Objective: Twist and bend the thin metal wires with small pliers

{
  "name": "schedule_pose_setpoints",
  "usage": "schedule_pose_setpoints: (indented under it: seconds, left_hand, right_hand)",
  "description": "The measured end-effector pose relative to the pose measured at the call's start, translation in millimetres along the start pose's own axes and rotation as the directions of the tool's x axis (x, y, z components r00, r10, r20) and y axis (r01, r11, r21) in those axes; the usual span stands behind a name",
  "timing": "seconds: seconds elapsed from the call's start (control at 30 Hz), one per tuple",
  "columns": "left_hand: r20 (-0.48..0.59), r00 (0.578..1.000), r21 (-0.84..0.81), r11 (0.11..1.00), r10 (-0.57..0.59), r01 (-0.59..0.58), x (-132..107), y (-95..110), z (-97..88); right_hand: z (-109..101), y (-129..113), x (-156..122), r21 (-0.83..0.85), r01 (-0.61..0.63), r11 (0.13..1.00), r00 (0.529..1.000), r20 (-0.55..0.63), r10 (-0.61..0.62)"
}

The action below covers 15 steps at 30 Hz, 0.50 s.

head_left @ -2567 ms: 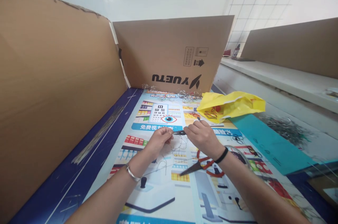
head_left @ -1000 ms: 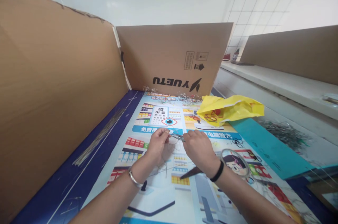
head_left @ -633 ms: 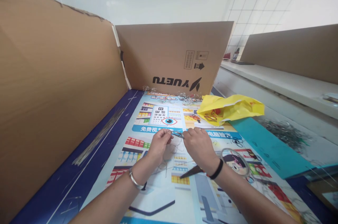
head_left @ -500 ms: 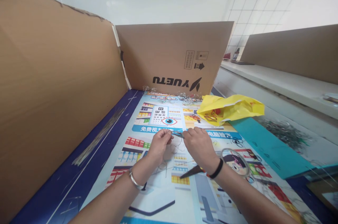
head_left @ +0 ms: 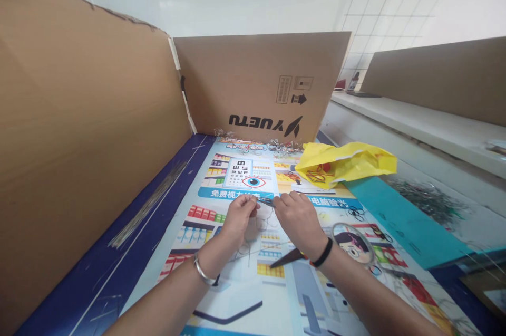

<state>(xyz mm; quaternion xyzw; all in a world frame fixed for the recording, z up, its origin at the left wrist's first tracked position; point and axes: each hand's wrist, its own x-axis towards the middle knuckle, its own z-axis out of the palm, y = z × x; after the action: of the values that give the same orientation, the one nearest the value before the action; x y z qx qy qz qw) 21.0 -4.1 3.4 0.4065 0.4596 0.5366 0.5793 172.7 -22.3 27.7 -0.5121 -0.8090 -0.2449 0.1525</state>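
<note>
My left hand [head_left: 242,214] is closed in a pinch on thin wire, most of it hidden by the fingertips. My right hand [head_left: 298,217] wraps around small pliers [head_left: 266,201], whose metal jaws point left and meet the work at my left fingertips. Below the hands, fine wire [head_left: 248,251] curves in loose loops over the printed sheet. Under my right wrist lies a pair of scissors [head_left: 288,258] with a dark blade showing; its handles are mostly covered by the arm.
A yellow plastic bag [head_left: 356,159] lies at the back right. Straight wires [head_left: 150,204] rest along the left edge, and tangled wire clippings [head_left: 429,201] are heaped at right. Cardboard panels [head_left: 253,77] stand behind and at left. Small dark wire loops [head_left: 354,212] lie right of my hand.
Hardly anything differs. Both hands keep their place and hold, with only a tiny shift of the pliers' jaws between them.
</note>
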Motion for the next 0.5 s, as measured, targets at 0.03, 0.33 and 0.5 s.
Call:
schedule_pose_setpoints:
  seconds: [0.03, 0.33, 0.5]
  left_hand:
    - [0.002, 1.0, -0.004, 1.0, 0.001, -0.001, 0.3, -0.5, -0.1]
    - [-0.008, 1.0, -0.023, 1.0, -0.005, 0.005, 0.3, -0.8, 0.1]
    - [-0.016, 1.0, -0.04, 0.999, -0.013, 0.012, 1.2, -1.3, -0.2]
  right_hand:
    - [0.5, -0.3, -0.3, -0.002, 0.002, 1.0, 1.0, -0.002, -0.002]
    - [-0.4, -2.3, -1.4, -0.018, 0.009, 1.0, 1.0, 0.007, -0.009]
    - [0.8, -3.6, -1.8, -0.023, 0.02, 1.0, 1.0, 0.001, -0.02]
